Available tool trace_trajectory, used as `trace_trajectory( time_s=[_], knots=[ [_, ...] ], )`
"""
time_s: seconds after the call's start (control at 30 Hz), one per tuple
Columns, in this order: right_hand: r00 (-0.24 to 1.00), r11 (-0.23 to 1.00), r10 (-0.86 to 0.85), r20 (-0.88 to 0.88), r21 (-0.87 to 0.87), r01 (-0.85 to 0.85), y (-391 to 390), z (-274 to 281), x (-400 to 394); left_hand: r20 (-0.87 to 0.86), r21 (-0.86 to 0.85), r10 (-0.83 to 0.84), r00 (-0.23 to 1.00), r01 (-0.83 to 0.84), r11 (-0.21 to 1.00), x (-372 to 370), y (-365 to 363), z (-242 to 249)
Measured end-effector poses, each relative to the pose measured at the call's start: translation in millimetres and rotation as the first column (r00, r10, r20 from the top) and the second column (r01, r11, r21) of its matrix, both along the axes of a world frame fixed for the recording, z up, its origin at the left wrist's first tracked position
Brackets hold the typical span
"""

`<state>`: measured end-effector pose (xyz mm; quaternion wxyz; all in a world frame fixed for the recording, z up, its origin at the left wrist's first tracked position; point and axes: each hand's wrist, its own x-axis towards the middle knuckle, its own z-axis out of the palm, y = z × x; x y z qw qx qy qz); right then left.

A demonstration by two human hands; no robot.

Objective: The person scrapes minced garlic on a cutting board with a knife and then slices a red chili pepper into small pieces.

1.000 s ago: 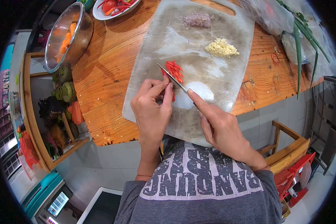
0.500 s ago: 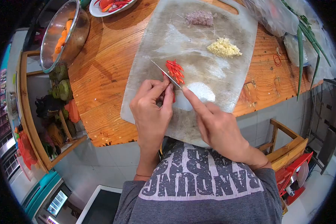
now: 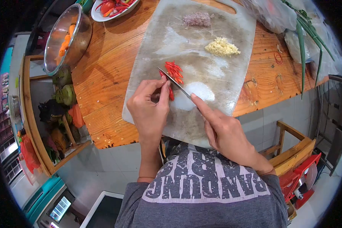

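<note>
My left hand (image 3: 150, 104) pinches a red chili (image 3: 171, 94) against the cutting board (image 3: 148, 60); part of the chili is hidden by the fingers. In my right hand (image 3: 224, 131) is a knife (image 3: 181, 88), its index finger stretched along the back of the blade. The blade slants up and left, close to my left fingertips. Just beyond it lies a small heap of sliced red chili (image 3: 173, 70). Farther up the board sit minced garlic (image 3: 222, 47) and finely chopped purplish onion or shallot (image 3: 197, 19).
A metal bowl (image 3: 79, 45) with orange pieces stands at the table's left edge, near a white plate (image 3: 98, 17) of red chilies and tomato. Plastic bags (image 3: 273, 17) and green onions (image 3: 301, 49) lie at the right. A wooden stool (image 3: 296, 152) is below right.
The knife has shifted slightly down and right, away from the sliced chili. My left fingers have spread a little, showing more of the chili. The whole view has shifted slightly.
</note>
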<state>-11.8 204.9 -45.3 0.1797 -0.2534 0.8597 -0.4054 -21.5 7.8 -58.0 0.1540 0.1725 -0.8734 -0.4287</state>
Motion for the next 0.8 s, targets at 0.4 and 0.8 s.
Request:
trace_trajectory(
  time_s=[0.4,0.8],
  knots=[
    [0.999,0.996,-0.031,0.041,-0.086,0.034,5.1,5.0,-4.2,0.081,0.016,-0.093,0.992,0.092,0.996,3.9,-3.5,8.7],
    [1.000,0.999,0.001,-0.023,-0.054,-0.002,-0.3,1.4,-2.7,0.152,0.041,-0.123,0.981,0.118,0.992,4.0,-0.9,14.3]
  ],
)
